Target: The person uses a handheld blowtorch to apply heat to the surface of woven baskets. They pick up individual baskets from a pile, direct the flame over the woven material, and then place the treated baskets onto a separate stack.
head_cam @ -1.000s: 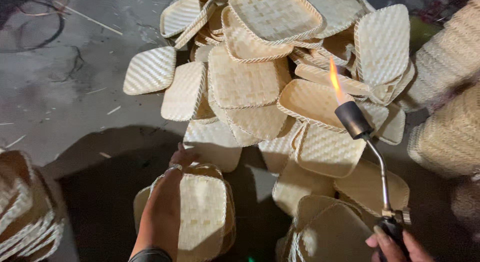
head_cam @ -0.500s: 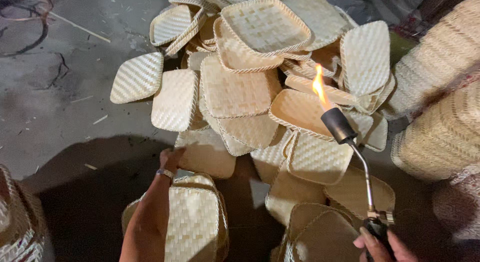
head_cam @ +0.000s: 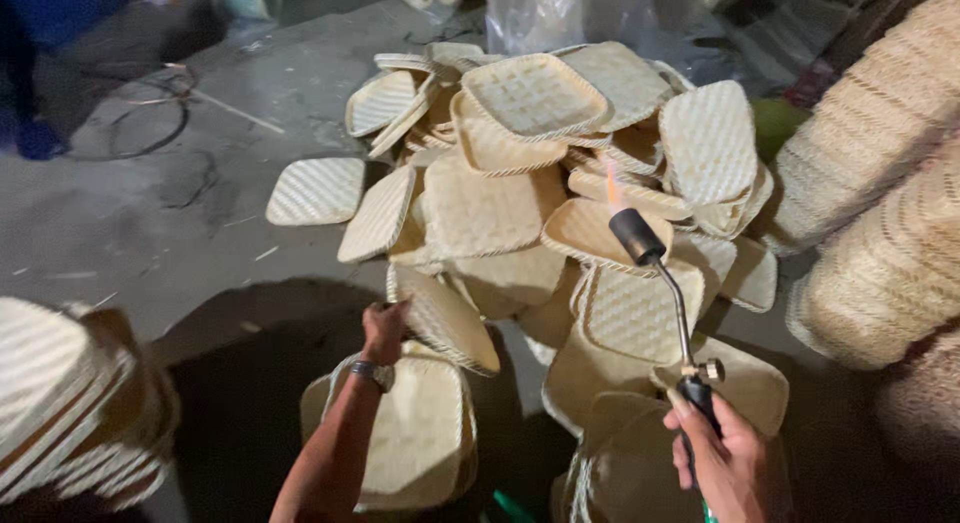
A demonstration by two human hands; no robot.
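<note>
**Lit torch over the tray heap, one tray lifted by its edge**

Your left hand (head_cam: pixel 385 328) is closed on the rim of a pale square woven bamboo tray (head_cam: pixel 443 318), fingers wrapped together around its upper left corner. The tray is tilted, its far edge raised, and it hangs over a low stack of similar woven trays (head_cam: pixel 415 438) directly beneath your forearm. A metal wristwatch (head_cam: pixel 368 371) sits on that wrist.

Your right hand (head_cam: pixel 725 458) grips the black handle of a gas blowtorch (head_cam: pixel 665 293), fingers curled tight around it at the lower right. The thin metal tube rises up and to the left to the dark burner head, where a small orange flame (head_cam: pixel 612 188) burns. The flame points at a shallow woven tray (head_cam: pixel 590 235) lying open side up in the middle of the big heap of pale woven trays (head_cam: pixel 530 103) on the grey concrete floor (head_cam: pixel 150 233).

Rolled woven mats (head_cam: pixel 880 163) lean at the right edge, and another striped woven stack (head_cam: pixel 70 403) sits at the lower left, blurred.
</note>
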